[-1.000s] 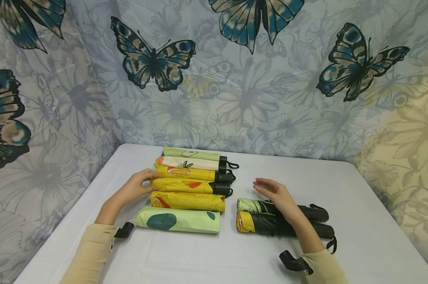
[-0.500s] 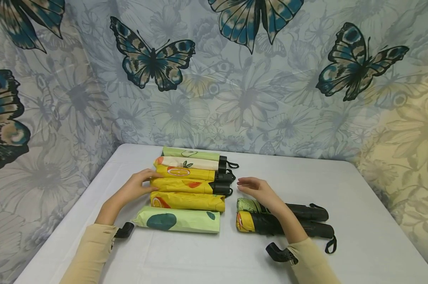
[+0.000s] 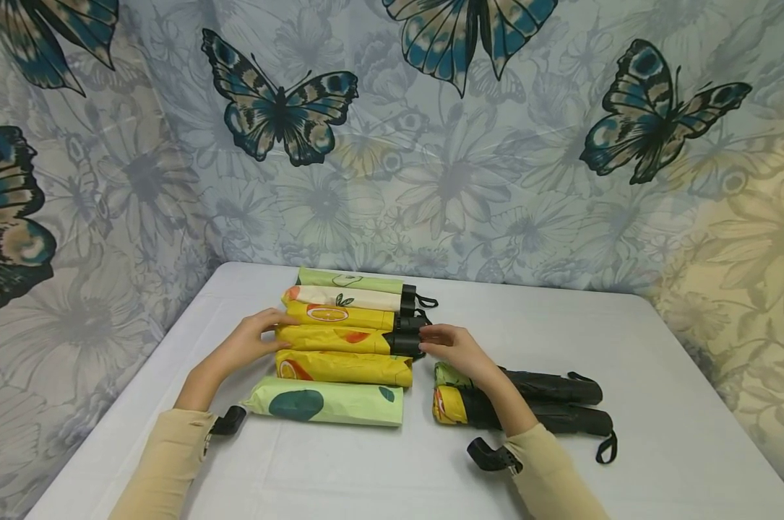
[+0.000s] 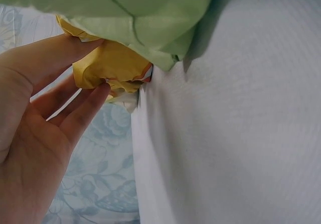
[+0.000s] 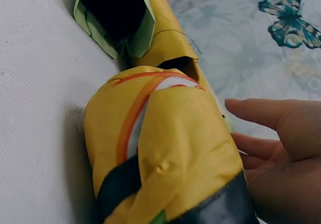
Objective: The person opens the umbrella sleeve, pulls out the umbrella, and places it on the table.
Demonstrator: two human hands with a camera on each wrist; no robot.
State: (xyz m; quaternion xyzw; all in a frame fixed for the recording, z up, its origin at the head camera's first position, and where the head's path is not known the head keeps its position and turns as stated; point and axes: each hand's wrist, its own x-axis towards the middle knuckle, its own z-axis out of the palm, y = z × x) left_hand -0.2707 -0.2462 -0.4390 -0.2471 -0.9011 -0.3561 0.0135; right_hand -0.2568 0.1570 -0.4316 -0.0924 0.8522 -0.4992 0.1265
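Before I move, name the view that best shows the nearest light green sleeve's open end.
Right wrist: it looks into the dark opening of the light green sleeve. The head view shows the whole sleeve, opening side-on; the left wrist view, its other end, cropped.

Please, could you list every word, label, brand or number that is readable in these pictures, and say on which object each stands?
None: no word, label, brand or number is readable in any view.
The yellow sleeves and front green sleeve show printed designs without legible letters; the backdrop shows butterflies and flowers.
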